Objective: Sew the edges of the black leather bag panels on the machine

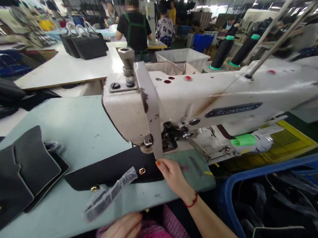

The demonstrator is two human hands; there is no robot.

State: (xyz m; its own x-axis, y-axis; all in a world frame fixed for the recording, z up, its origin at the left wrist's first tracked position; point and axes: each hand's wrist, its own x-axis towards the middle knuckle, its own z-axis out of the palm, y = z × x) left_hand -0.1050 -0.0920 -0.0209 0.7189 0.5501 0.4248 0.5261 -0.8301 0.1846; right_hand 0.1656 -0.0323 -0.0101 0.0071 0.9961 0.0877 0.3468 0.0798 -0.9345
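Observation:
A long black leather bag panel (105, 168) with gold metal fittings lies under the sewing machine head (126, 113). A handle wrapped in translucent plastic (112, 196) is attached to it and rests across the green tabletop. At the panel's right end, just below the machine's white front bar (151, 112), my right hand (172, 173) is closed on the panel's edge, thumb uppermost. My left hand (121, 233) is low by my lap, in front of the table edge, slightly blurred. Its fingers are loosely stretched, with nothing visible in them; the fingertips are partly hidden.
Black bag pieces (25, 168) are stacked on the left of the tabletop (87, 119). A blue basket (229, 193) of wrapped black pieces stands at right, near a yellow crate (296, 143). Black thread cones (222, 53) rise behind the machine. Finished bags (86, 46) and people are beyond.

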